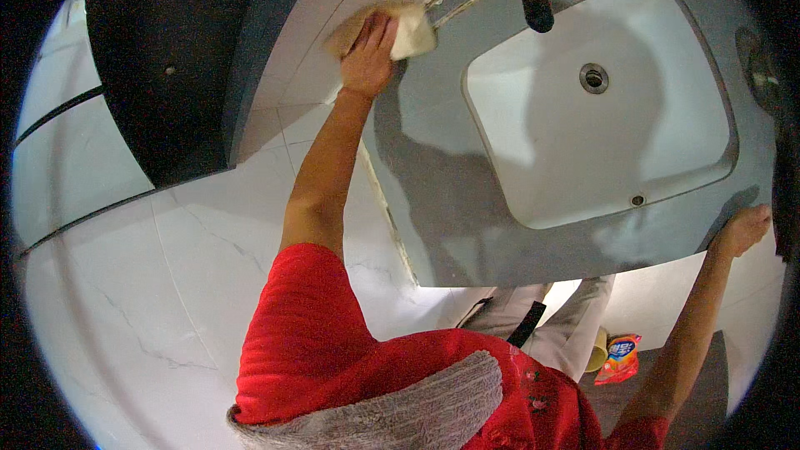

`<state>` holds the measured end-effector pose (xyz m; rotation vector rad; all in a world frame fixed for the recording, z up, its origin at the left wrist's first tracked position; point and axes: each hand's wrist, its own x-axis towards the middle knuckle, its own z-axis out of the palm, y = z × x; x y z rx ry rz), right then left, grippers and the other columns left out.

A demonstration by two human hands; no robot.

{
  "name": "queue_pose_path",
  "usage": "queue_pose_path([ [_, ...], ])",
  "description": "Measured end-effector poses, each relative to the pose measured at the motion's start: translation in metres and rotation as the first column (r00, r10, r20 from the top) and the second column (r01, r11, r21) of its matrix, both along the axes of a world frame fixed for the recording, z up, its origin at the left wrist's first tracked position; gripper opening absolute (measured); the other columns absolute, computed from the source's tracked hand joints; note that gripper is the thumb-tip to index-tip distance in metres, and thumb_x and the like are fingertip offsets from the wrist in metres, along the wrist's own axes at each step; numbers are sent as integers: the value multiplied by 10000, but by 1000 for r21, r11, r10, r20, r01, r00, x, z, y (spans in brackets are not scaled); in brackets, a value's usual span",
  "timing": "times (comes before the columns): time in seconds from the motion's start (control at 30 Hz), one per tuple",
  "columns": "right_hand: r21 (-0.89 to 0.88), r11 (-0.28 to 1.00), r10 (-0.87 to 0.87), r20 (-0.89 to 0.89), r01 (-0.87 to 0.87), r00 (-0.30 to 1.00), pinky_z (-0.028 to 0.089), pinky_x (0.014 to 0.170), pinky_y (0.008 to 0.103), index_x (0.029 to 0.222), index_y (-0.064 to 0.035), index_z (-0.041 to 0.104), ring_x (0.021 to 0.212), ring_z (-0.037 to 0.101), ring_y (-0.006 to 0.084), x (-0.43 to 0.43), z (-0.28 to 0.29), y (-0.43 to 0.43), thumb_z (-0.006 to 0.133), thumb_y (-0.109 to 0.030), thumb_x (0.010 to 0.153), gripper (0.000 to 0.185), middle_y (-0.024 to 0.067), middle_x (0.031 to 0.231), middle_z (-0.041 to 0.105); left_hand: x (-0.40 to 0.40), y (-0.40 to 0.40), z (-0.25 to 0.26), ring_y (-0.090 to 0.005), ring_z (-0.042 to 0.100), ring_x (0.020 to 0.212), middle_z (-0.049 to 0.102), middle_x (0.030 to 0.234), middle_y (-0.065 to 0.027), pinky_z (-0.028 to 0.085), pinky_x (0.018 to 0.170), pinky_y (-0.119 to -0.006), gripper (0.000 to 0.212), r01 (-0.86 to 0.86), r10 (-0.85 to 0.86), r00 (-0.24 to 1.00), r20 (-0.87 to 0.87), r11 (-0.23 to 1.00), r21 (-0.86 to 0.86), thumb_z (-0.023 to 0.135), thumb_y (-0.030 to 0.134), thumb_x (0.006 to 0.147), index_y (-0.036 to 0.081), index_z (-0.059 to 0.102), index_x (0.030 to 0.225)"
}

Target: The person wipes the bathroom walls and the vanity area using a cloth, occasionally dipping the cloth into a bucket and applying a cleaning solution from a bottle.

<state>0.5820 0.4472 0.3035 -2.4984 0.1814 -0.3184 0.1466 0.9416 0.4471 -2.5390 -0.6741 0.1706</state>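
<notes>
My left hand lies on a pale cloth, blurred by motion, with the fingers spread over its near side. The cloth is at the left back corner of a grey countertop, against the tiled wall. At the counter's front right edge rests my right hand, its fingers partly curled; whether they grip the edge is not clear. Between the hands is a white rectangular washbasin set in the counter. It has a metal drain and a small overflow hole.
A dark faucet reaches over the basin's back edge. Some rounded object, hard to make out, stands at the counter's right. Below, a red detergent bag sits beside a yellowish container. A dark panel fills the upper left.
</notes>
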Motion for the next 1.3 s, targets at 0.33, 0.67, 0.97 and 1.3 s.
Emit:
queue_pose_path([
  [0.33,32,991,-123,-160,130,979,372,795,535,1043,-10,546,940,530,420,-7,35,31,326,-473,856,546,202,1080,557,-142,48,-5,-320,326,1225,333,1325,-246,233,1011,-441,553,-731,681,650,337,681,35,399,280,898,28,208,1352],
  [0.67,11,997,-69,-94,70,993,355,932,450,1223,61,386,1120,439,384,-32,37,36,314,-399,920,555,260,1224,433,4,63,-36,-288,393,1173,411,1273,-182,269,1013,-450,520,-220,501,-642,580,604,-766,403,370,863,9,364,1235],
  [0.97,21,993,-113,-58,115,992,333,953,474,1253,66,339,1158,397,406,-43,75,31,362,-386,904,572,252,1288,370,46,-29,20,-314,472,1081,494,1178,-152,360,955,-499,437,828,926,-336,171,377,-414,317,356,907,23,478,1140],
  [1.3,228,960,-107,-229,161,967,328,959,442,1322,-29,303,1178,402,349,-40,84,33,316,-366,913,530,192,1329,357,57,-226,105,-345,345,1231,348,1352,-157,267,1029,-499,490,930,925,-327,-191,279,-240,285,333,931,37,319,1320],
])
